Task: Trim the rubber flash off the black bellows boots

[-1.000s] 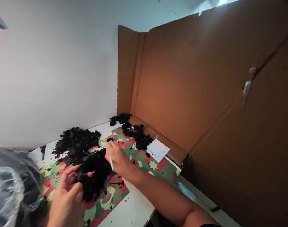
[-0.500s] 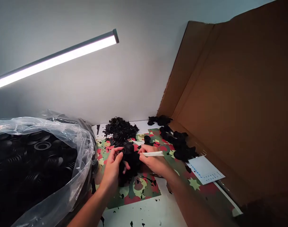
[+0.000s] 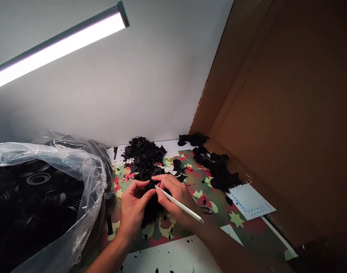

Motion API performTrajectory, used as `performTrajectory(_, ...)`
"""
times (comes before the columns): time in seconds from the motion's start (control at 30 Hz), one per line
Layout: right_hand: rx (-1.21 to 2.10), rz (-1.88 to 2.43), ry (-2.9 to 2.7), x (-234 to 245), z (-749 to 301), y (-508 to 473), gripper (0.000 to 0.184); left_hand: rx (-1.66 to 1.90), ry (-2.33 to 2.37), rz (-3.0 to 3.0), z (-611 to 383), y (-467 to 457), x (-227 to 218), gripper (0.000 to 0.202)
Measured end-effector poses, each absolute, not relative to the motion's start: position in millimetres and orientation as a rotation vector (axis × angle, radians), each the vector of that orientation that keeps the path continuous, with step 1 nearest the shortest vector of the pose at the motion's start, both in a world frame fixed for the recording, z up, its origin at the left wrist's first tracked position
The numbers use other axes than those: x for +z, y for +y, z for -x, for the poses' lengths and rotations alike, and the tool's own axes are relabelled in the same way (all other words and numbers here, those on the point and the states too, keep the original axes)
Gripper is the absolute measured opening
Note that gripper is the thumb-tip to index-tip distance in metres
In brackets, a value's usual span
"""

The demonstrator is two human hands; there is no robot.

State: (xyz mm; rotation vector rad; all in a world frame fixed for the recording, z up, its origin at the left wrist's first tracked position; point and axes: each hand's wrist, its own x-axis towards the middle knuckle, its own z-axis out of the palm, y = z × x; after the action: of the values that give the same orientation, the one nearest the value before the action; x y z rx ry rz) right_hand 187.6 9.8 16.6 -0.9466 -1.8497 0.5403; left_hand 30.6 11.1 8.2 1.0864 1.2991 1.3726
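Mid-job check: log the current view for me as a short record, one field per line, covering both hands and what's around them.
left hand: left hand pinching a small black piece
right hand: right hand gripping a white stick, its tip at the piece
left side: open clear plastic bag holding black parts
beyond hands: heap of black scraps
right side: white card beside a cardboard panel
surface: patterned sheet
overhead: lit lamp

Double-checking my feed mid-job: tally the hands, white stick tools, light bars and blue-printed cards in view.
Hands: 2, left hand and right hand
White stick tool: 1
Light bar: 1
Blue-printed card: 1
Total: 5
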Motion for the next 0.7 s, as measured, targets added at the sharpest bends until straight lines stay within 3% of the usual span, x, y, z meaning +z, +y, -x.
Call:
performTrajectory(0.3, 0.561, 1.05, -1.81, 16, -185, 8, 0.017, 1.401, 1.398, -1.318, -32, 3, 3, 0.015)
performTrajectory(0.7, 0.689, 1.15, -1.774, 22, -189, 4, 0.019, 1.429, 1.394, -1.492, -30, 4, -7, 0.015)
